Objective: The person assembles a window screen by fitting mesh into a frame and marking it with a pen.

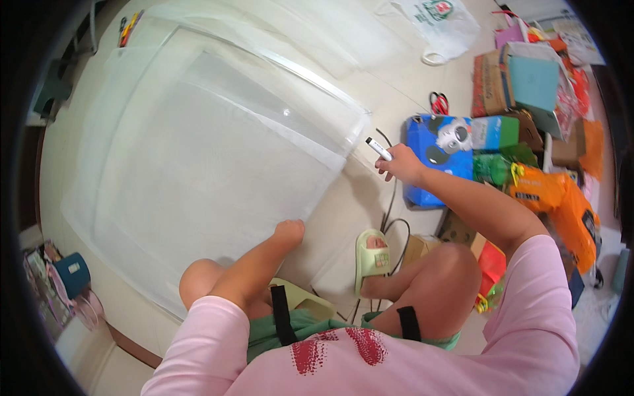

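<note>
A large translucent white sheet lies spread on the floor in front of me, overlapping a pale rectangular frame. My left hand is closed at the sheet's near right edge; its fingers curl there and are partly hidden. To the right, beyond the sheet's edge, my right hand grips a white marker with a black end pointing up and left. The marker is held above the floor, apart from the sheet.
Right of my hand stands a blue box, with red-handled scissors behind it. Boxes and an orange bag pile up farther right. A white plastic bag lies at the back. A dark cable runs by my green slipper.
</note>
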Demonstrator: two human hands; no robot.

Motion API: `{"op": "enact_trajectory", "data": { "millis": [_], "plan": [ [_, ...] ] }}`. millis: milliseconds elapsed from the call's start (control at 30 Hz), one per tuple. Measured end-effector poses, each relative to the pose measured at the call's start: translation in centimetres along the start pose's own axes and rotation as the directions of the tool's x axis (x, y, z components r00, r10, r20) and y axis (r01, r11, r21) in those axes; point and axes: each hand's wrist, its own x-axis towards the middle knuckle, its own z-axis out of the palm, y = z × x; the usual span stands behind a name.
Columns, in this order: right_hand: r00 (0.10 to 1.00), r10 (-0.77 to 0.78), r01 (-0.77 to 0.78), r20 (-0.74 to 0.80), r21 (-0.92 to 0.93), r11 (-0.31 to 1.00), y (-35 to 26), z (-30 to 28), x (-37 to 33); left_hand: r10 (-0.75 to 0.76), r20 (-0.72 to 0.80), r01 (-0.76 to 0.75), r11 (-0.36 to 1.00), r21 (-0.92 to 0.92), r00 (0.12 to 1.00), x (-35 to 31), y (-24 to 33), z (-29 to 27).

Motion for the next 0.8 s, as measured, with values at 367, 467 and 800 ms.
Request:
{"op": "enact_trajectory", "data": {
  "millis": [367,467,800],
  "plan": [
    [0.938,0.271,-0.100,-0.215,0.582,0.807,8.7,4.8,7.5,-0.056,-0.037,0.053,0.996,-0.076,0.998,1.3,2.3,-3.2],
    [0.960,0.272,-0.047,-0.069,0.916,0.397,7.3,8.1,10.1,-0.092,-0.499,-0.051,0.963,-0.264,0.862,1.9,4.9,-8.7],
    [0.993,0.094,0.049,-0.073,0.972,0.232,8.3,3.4,16.8,-0.267,-0.724,0.073,0.955,-0.288,0.636,8.8,9.5,-14.7]
  ]
}}
